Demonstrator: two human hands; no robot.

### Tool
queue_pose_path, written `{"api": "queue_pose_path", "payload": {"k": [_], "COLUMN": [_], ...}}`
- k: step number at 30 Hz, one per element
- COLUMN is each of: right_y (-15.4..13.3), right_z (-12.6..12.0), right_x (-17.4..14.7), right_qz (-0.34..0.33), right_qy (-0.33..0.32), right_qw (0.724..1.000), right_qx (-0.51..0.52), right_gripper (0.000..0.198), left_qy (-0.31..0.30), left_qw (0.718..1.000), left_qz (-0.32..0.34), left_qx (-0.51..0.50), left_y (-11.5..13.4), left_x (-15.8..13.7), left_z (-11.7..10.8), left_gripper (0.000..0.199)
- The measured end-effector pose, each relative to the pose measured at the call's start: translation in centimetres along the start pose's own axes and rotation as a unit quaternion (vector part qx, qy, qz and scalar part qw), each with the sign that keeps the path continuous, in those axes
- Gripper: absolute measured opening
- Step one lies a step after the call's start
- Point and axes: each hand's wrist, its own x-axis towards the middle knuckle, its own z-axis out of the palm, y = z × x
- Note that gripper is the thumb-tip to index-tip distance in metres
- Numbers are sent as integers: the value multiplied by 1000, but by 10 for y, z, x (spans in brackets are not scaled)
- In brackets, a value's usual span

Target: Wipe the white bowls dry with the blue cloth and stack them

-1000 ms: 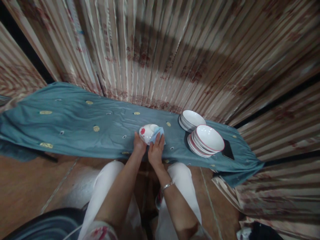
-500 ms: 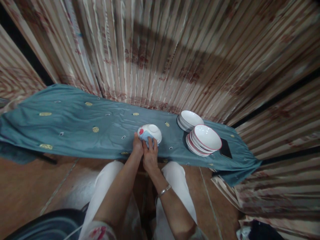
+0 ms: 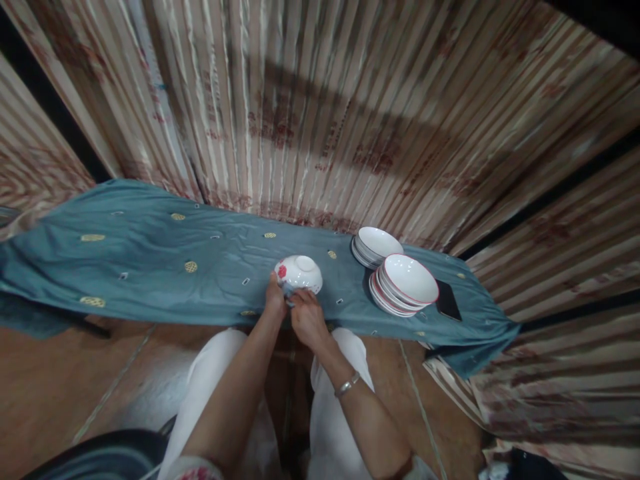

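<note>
A white bowl (image 3: 301, 272) with a red flower on its side is tilted so its foot ring faces up and away from me. My left hand (image 3: 275, 295) grips its left edge, fingers closed around the rim. At the near rim, my right hand (image 3: 306, 316) has its fingers bent over a light blue cloth (image 3: 289, 291), pressing it against the bowl. Most of the cloth is hidden behind the fingers.
On the right stand a stack of red-rimmed bowls (image 3: 411, 280) and, behind it, a stack of dark-rimmed white bowls (image 3: 379, 243). A black phone-like slab (image 3: 449, 300) lies beside them on the green tablecloth (image 3: 165, 247). A pleated curtain (image 3: 300, 133) hangs behind.
My right hand and the cloth have slid from the bowl's outer side down to its near rim. More of the bowl's outside shows. My left hand keeps its grip.
</note>
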Motion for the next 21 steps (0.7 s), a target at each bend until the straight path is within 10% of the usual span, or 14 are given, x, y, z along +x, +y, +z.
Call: {"api": "queue_pose_path", "payload": {"k": [12,21], "right_y": [30,41], "right_z": [-10,16], "right_x": [-9,-1], "right_qz": [159,165], "right_qy": [185,176], "right_qw": [968,971], "right_qx": [68,2], "right_gripper": [35,69], "left_qy": [21,2], "left_qw": [1000,997], "left_qz": [2,-15], "left_qx": [14,78], "left_y": [11,16], "left_x": [-44,-72], "left_z": [29,42], "left_gripper": [45,45]}}
